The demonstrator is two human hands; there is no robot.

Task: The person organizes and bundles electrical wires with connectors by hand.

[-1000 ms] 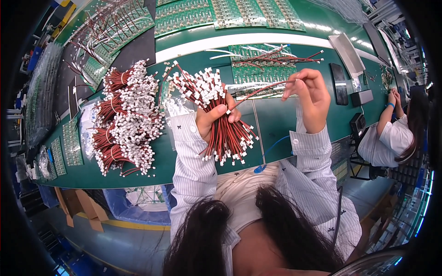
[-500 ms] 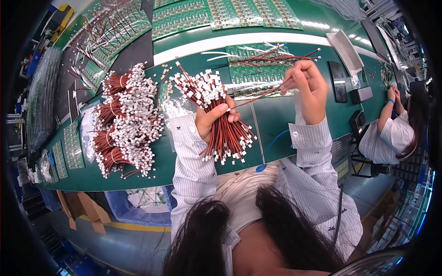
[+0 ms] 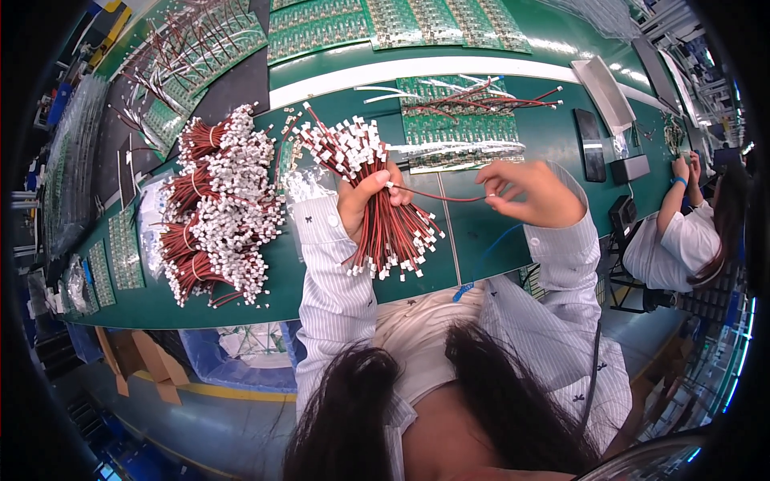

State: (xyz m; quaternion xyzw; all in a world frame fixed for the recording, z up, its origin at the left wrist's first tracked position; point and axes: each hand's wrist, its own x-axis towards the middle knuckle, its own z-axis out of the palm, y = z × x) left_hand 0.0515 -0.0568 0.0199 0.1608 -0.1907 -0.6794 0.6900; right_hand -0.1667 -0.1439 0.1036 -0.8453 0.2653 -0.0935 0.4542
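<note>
My left hand (image 3: pixel 361 204) is closed around a thick bundle of red-and-black cables (image 3: pixel 393 232) with white connectors at both ends. One cable (image 3: pixel 445 198) leaves the bundle near my left thumb and runs to the right. Its far end is pinched between the fingertips of my right hand (image 3: pixel 539 192). Left of the bundle lie several banded cable bunches (image 3: pixel 228 212) of the same kind. Beyond my right hand, a green circuit board panel (image 3: pixel 457 128) carries loose red, black and white wires (image 3: pixel 473 103).
More circuit board panels (image 3: pixel 321 36) line the back of the green bench (image 3: pixel 409 295). A phone (image 3: pixel 589 144), a grey tray (image 3: pixel 603 94) and a small dark box (image 3: pixel 630 167) stand to the right. A co-worker (image 3: pixel 674 240) sits farther right. Below the bench is a blue crate (image 3: pixel 233 377).
My right hand has come down and slightly right, from above the circuit board's near edge to beside the bundle. The pinched cable now runs almost level. My left hand has barely moved.
</note>
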